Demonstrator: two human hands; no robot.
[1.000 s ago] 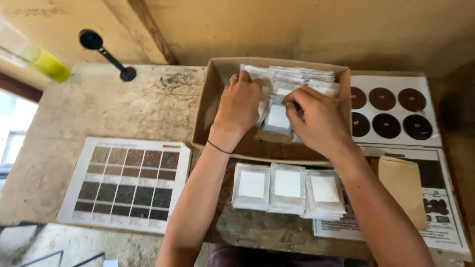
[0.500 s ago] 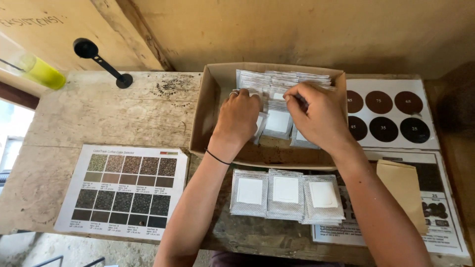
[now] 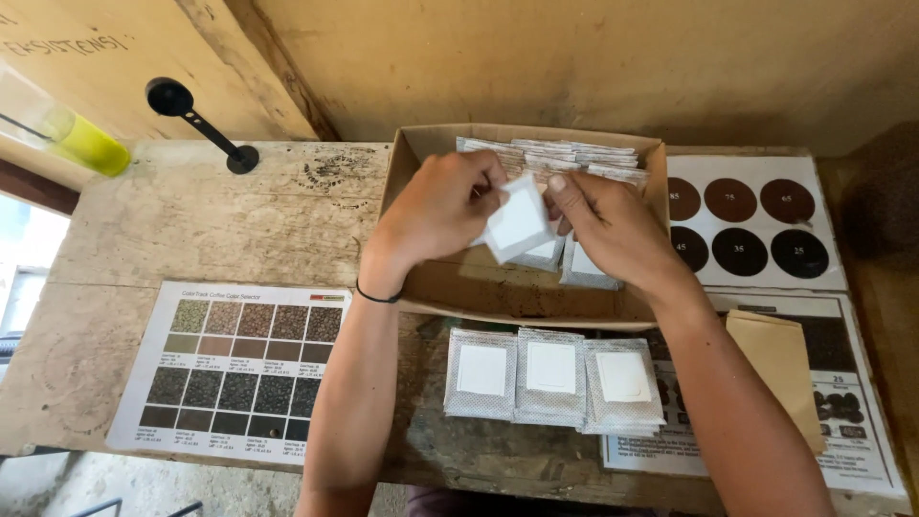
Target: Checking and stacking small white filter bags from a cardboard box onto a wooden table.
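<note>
Above the cardboard box (image 3: 522, 302), we pinch one white packet (image 3: 517, 218) between our left hand (image 3: 445, 206) and right hand (image 3: 608, 225), both clamped on it

The packet (image 3: 518, 222) held up over the box is plain white. The box (image 3: 522, 297) is brown cardboard, speckled dark inside. Three silvery-grey pouches (image 3: 552, 378) each carry a white square. The left chart (image 3: 235, 359) shows a grid of green, tan, brown and black squares. The right card (image 3: 751, 225) is white with six brown-to-black discs. The envelope (image 3: 780, 369) is tan, the tube (image 3: 88, 144) yellow-green, the scoop (image 3: 196, 123) black, the bench (image 3: 191, 220) pale grey.
</note>
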